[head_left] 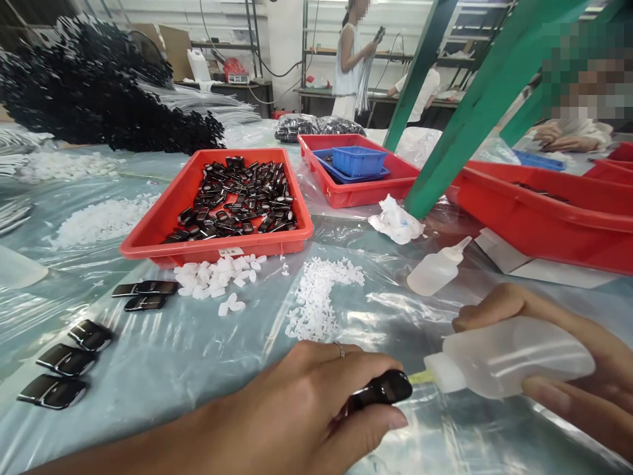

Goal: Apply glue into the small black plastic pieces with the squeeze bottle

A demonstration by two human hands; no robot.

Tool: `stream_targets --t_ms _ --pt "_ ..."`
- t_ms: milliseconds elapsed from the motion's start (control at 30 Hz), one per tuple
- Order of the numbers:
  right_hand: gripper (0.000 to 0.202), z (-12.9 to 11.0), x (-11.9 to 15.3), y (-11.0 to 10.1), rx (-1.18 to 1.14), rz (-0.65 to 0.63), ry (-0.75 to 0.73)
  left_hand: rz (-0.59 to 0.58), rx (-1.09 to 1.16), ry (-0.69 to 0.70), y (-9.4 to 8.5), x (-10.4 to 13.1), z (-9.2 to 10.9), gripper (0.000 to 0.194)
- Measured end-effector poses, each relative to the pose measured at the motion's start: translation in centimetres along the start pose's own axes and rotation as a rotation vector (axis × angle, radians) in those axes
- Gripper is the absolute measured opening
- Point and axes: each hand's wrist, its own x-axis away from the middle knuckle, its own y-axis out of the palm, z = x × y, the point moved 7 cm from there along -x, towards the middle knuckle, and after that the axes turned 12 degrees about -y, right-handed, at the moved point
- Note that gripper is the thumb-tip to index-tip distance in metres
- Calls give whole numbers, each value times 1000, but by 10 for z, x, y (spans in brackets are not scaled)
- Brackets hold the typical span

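Observation:
My left hand (316,402) is closed around a glossy black plastic part (383,389), gripping it between thumb and fingers low in the view. From the right, my right hand (568,356) holds a translucent squeeze bottle (519,356) on its side. The bottle's white cap and yellowish nozzle (422,377) point left, right beside the end of the black part; whether they touch I cannot tell. Several similar black parts (66,359) lie in a group at the left. Small white pieces (319,297) and larger white oval pieces (217,276) are heaped beyond my left hand.
A red tray (212,251) holds many black parts. Behind it stands another red tray (341,194) with blue bins (359,160). A second squeeze bottle (435,269) lies near crumpled tissue (395,221). A green post (459,125) slants across the right. Other people work farther back.

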Motion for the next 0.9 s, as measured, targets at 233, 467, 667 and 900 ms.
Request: stream_targets --t_ms 233,467,667,900 --pt "22 17 -7 -3 -76 -192 -148 -26 -40 -29 -1 0 3 23" --pt "28 17 -8 -1 -125 -180 -100 -25 -32 -32 0 1 1 26" --pt "35 26 -2 -4 -187 -162 -32 -19 -28 -56 0 2 2 32" --pt "35 29 -4 2 -211 -191 -22 -51 -59 -47 4 3 1 37"
